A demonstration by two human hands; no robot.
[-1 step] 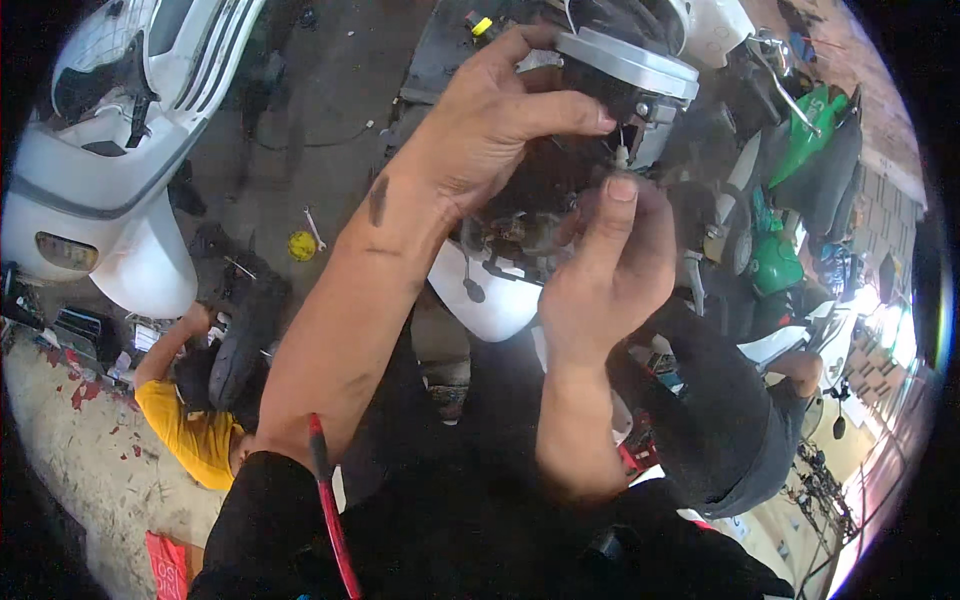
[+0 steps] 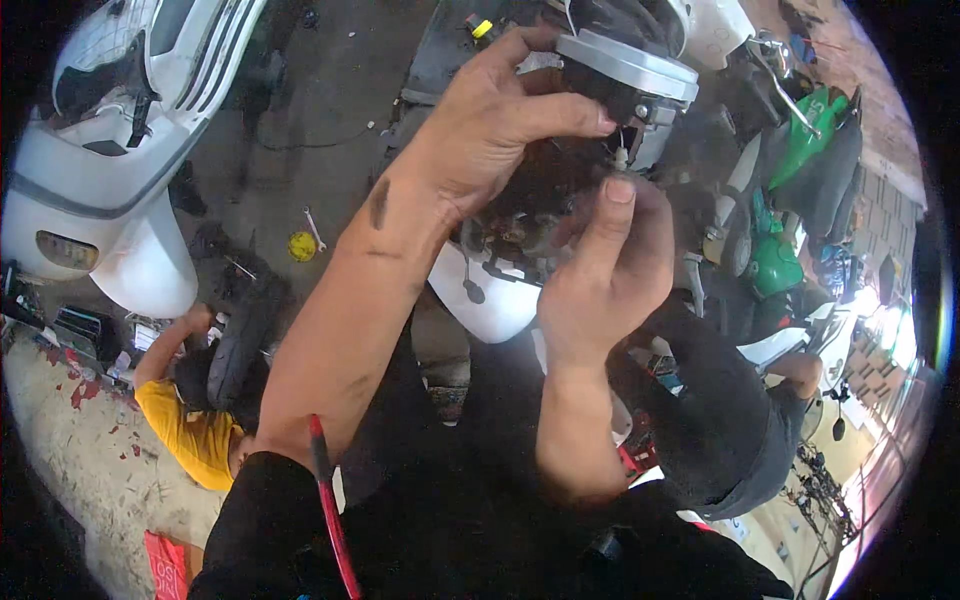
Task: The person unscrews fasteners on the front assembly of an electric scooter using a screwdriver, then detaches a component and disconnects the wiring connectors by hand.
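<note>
My left hand (image 2: 495, 125) grips a vehicle instrument cluster (image 2: 628, 65) with a silver rim and dark housing, thumb on its near side and fingers partly hidden behind. Just below the cluster, my right hand (image 2: 615, 265) is closed, thumb pressed toward the curled fingers. A small pale fitting (image 2: 621, 158) rises from that pinch, with a thin bright piece running up from it to the housing. Its lower end is hidden by my fingers. Beneath both hands sits a dark, blurred front assembly, with a white body panel (image 2: 490, 300) below it.
A white scooter (image 2: 120, 190) stands at left. A wrench (image 2: 315, 228) and a yellow round item (image 2: 301, 246) lie on the dark floor. A person in a yellow shirt (image 2: 195, 430) is at lower left, another in dark clothes (image 2: 735, 420) at right. Green panels (image 2: 775, 262) stand at far right.
</note>
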